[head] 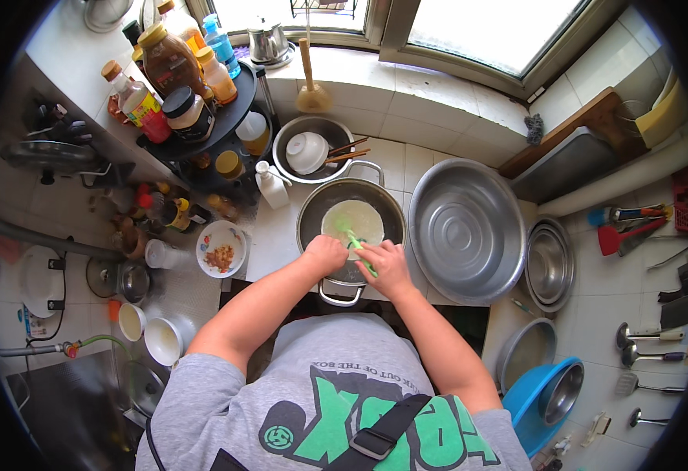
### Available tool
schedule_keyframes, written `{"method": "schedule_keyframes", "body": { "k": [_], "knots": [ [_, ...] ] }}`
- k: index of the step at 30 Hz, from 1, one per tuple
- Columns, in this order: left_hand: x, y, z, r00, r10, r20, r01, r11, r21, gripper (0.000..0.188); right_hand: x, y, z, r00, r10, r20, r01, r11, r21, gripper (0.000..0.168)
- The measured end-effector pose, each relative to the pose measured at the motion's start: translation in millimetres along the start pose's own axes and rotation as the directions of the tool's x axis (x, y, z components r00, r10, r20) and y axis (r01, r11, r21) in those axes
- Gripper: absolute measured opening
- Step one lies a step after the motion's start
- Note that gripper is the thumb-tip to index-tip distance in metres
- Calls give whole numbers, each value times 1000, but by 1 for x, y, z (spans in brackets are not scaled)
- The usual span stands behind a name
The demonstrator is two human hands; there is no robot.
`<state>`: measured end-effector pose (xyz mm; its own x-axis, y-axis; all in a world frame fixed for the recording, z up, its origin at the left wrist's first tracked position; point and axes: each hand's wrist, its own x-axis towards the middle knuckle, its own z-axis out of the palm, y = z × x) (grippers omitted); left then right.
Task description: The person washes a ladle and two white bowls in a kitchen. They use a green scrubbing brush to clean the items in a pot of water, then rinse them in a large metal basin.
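Observation:
A wide metal pot [396, 203] with two loop handles stands in front of me on the white tiled counter. In it is a pale round disc [363, 213], perhaps a shallow dish or a sheet of batter. My left hand [327, 253] is closed at the disc's near left edge, its fingertips hidden. Between the fingers of my right hand [386, 269] is the light green handle of a small brush or spatula [355, 239]. The tool slants up and left over the disc, where its blurred green head meets the surface.
Right of the pot sits a large aluminium basin [462, 229]. Behind it, a steel basin [282, 141] holds a white bowl and chopsticks. A white pump bottle [271, 187] and a patterned bowl [235, 235] of chopped food stand left, below a tiered rack [244, 97] of bottles.

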<state>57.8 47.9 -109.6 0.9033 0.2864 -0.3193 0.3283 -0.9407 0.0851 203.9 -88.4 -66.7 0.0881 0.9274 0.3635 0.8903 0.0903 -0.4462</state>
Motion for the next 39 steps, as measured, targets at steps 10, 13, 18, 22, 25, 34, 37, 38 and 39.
{"method": "schedule_keyframes", "body": {
  "k": [10, 13, 18, 22, 25, 34, 37, 38, 39],
  "knots": [
    [-1, 6, -10, 1000, 1, 26, 1, 997, -71, 22, 5, -11, 7, 999, 40, -28, -38, 997, 70, 12],
    [3, 2, -8, 997, -1, 75, 4, 999, -38, 21, 9, 3, -11, 997, -73, -33, 67, 988, -141, 12],
    [3, -2, -5, 1000, 30, 9, -29, 996, -86, 20, -11, -19, -8, 997, 4, 79, -9, 998, 58, 12],
    [2, 4, -11, 996, 64, 68, -64, 998, 0, 20, 5, 0, -3, 992, -112, -55, 105, 989, -106, 14],
    [3, 1, -4, 994, 105, 35, -105, 994, 1, 21, -4, -9, -23, 991, -23, 129, 48, 979, -196, 11],
    [-1, 7, 11, 986, 31, -165, 23, 949, 314, 34, 7, -4, -19, 991, -120, 61, 130, 970, -207, 10],
    [5, 13, -4, 995, 30, 92, -52, 967, 249, 38, -4, -19, -18, 993, -58, 98, 63, 997, -48, 10],
    [13, 19, 1, 990, 13, 142, -42, 979, 199, 38, -2, -16, -14, 993, 8, 122, -12, 999, 36, 12],
    [20, 22, 7, 982, -13, 189, -16, 988, 151, 38, 4, -10, -8, 996, -32, 83, 26, 997, 73, 13]
  ]
}}
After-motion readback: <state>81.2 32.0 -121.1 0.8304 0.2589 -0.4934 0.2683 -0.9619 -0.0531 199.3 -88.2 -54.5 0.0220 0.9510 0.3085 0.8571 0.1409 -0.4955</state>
